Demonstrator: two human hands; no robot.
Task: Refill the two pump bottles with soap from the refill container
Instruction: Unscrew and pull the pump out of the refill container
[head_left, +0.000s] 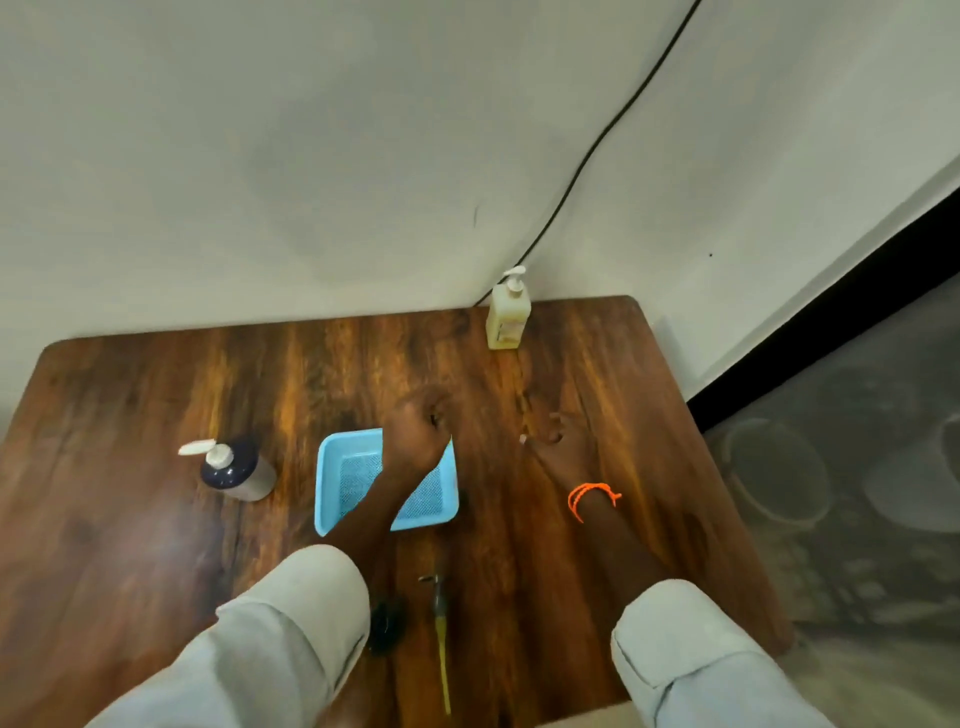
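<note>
A: Starting at our fingers: left hand (415, 431) curled over the blue tray (332, 467), gripping nothing visible; right hand (558, 441) loosely spread, holding nothing.

B: Progress?

A: None evident. Dark pump bottle (236, 470) left, yellow pump bottle (508, 317) at the surface's (156, 545) far edge, both capped. Refill container unseen. Room between them.

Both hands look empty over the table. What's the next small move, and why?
Probably reach the right hand forward to the yellow pump bottle by the wall. Neither it nor the left hand, above the blue tray, holds anything, and both pumps, including the dark bottle, are on.
</note>
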